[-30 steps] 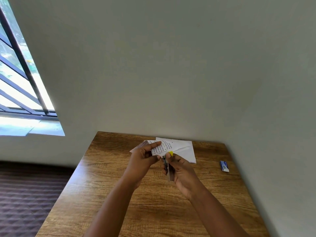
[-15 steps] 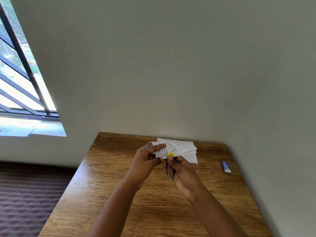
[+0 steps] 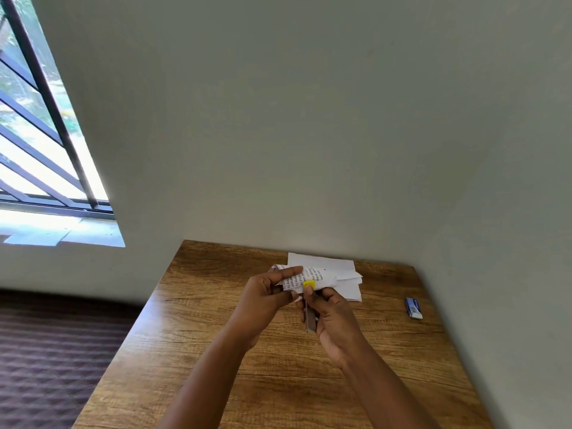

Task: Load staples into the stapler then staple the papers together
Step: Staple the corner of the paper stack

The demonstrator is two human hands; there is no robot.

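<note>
My left hand [image 3: 263, 300] pinches the near-left corner of the small stack of white printed paper sheets [image 3: 328, 275], thumb laid across the top and fingers curled beneath, holding it lifted above the far part of the brown wood-grain table [image 3: 216, 320]; risk one: the sheets are visibly fanned at their right edge, so a staple driven now may miss the lower sheets or fix them askew; cause: no squaring of the edges. My right hand [image 3: 332, 320] is wrapped round the slim grey metal stapler with the yellow tip [image 3: 309, 317], its yellow end touching the paper's near edge; whether the paper sits fully inside the mouth cannot be told; risk two: a shallow bite that tears out; risk three: my left fingertips lie just beside the yellow tip and may be caught. Well apart to the right, the small blue and white staple box [image 3: 413, 308] rests on the table.
</note>
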